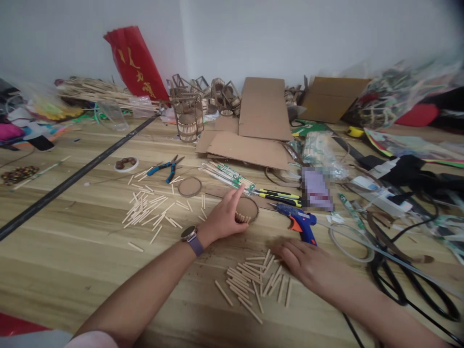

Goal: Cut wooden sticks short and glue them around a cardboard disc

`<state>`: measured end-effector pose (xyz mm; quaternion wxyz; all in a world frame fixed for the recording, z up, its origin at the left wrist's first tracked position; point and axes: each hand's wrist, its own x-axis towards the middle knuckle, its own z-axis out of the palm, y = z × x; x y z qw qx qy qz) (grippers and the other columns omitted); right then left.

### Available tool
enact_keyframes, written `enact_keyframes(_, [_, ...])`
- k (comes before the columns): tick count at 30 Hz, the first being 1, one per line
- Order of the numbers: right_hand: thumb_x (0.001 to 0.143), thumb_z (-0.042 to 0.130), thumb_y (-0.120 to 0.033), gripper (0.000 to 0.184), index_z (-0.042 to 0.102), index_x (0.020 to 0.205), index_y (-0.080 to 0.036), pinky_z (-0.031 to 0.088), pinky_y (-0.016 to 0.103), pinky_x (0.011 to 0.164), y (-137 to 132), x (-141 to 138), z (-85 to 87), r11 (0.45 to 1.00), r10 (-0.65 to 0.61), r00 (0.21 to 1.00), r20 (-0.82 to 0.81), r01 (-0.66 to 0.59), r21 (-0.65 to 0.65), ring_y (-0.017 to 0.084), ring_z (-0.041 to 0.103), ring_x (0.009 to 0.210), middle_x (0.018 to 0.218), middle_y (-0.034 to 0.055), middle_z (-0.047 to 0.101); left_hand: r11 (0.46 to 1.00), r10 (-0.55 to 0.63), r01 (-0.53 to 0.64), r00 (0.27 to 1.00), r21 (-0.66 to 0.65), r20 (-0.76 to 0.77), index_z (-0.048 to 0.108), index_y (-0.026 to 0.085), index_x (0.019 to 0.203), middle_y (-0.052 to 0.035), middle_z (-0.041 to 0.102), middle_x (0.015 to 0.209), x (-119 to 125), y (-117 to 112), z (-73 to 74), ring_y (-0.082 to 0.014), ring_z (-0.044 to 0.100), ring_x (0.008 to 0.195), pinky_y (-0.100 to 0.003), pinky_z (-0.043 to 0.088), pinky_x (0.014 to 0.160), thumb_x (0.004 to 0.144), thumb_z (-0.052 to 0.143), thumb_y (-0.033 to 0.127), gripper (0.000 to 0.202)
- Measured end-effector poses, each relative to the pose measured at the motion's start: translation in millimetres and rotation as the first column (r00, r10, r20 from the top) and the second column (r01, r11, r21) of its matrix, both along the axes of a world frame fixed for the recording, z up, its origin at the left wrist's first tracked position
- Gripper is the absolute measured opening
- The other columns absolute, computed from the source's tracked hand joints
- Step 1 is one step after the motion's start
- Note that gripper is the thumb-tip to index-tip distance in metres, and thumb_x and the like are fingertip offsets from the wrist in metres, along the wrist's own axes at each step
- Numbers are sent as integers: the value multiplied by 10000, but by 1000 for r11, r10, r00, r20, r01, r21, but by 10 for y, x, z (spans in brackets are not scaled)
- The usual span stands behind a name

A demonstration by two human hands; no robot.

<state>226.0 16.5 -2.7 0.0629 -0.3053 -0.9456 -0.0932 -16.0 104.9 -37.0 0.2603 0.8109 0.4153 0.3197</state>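
Tabletop (83, 261) — left hand (225, 216) (loosely curved) at disc (248, 208)

counted: one glue gun (297, 212), one pair of pliers (171, 173), one wristwatch (189, 234), one red bag (134, 67), two round cardboard discs (247, 207), two heaps of short sticks (239, 280); sticks overlap, exact number undetermined.

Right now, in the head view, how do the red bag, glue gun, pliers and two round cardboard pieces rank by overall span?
1. Red bag
2. Glue gun
3. Pliers
4. Unsure: round piece at the left hand and loose round piece look alike; the hand partly covers the first.
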Motion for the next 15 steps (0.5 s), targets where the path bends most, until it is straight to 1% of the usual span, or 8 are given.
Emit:
enact_keyframes(2, [895, 381, -84, 285, 578, 1080, -175, 535, 314, 686, 42, 25, 27, 996, -55, 997, -57, 51, -71, 219, 670, 835, 914, 91, 687, 1000, 4, -4, 1000, -14, -8, 116, 196, 1491, -164, 312, 1463, -5, 1, -9, -306, 345, 1352, -421, 342, 1111, 637, 719, 168, 1046])
enact_keyframes(4, [895, 396, -133, 215, 591, 963, -193, 517, 281, 639, 100, 14, 84, 974, -144, 978, -152, 113, -195, 193, 654, 755, 847, 74, 654, 1000, 6, -6, 1000, -23, -10, 112, 197, 1491, -159, 303, 1469, -9, 2, -22, -301, 342, 1354, -413, 336, 1115, 634, 723, 172, 1052])
enact_keyframes(6, [872, 415, -155, 166, 571, 840, -204, 487, 247, 585, 184, -42, 160, 919, -258, 933, -253, 156, -361, 158, 616, 656, 776, 46, 623, 1000, 2, -2, 1000, -22, -3, 102, 215, 1492, -148, 295, 1476, -10, 3, -30, -294, 328, 1364, -409, 317, 1125, 631, 727, 171, 1065])
enact_keyframes(7, [857, 423, -160, 153, 563, 814, -206, 472, 234, 565, 236, -86, 198, 881, -315, 904, -291, 164, -445, 147, 598, 623, 742, 31, 614, 1000, 0, 0, 1000, -20, 4, 97, 223, 1493, -144, 294, 1477, -9, 3, -31, -293, 321, 1368, -411, 309, 1129, 629, 729, 168, 1072])
enact_keyframes(9, [844, 432, -191, 150, 579, 817, -206, 433, 220, 510, 353, -191, 254, 807, -421, 843, -335, 179, -563, 138, 563, 559, 661, 2, 601, 1000, -4, 4, 1000, -22, 17, 92, 231, 1493, -142, 299, 1474, -7, 3, -24, -294, 319, 1369, -422, 308, 1128, 629, 730, 163, 1077])
enact_keyframes(10, [846, 435, -212, 161, 594, 824, -206, 423, 221, 506, 414, -246, 268, 781, -448, 827, -341, 177, -598, 140, 556, 551, 631, -9, 594, 1000, -6, 7, 1000, -25, 20, 92, 229, 1492, -145, 304, 1471, -5, 4, -20, -296, 322, 1366, -429, 314, 1124, 628, 731, 159, 1078])
enact_keyframes(12, [843, 440, -229, 180, 616, 813, -208, 420, 225, 524, 523, -346, 264, 756, -471, 810, -350, 166, -633, 141, 560, 561, 625, -16, 606, 1000, -10, 10, 1000, -25, 21, 94, 219, 1492, -152, 313, 1464, -2, 5, -15, -298, 332, 1359, -439, 328, 1116, 623, 731, 151, 1080])
enact_keyframes(15, [821, 473, -207, 167, 634, 775, -206, 424, 229, 561, 630, -446, 204, 760, -459, 819, -343, 162, -629, 139, 578, 592, 657, -15, 643, 1000, -21, 21, 1000, 1, 21, 91, 196, 1492, -161, 316, 1465, 4, 14, -30, -295, 333, 1360, -442, 330, 1117, 622, 726, 145, 1078])
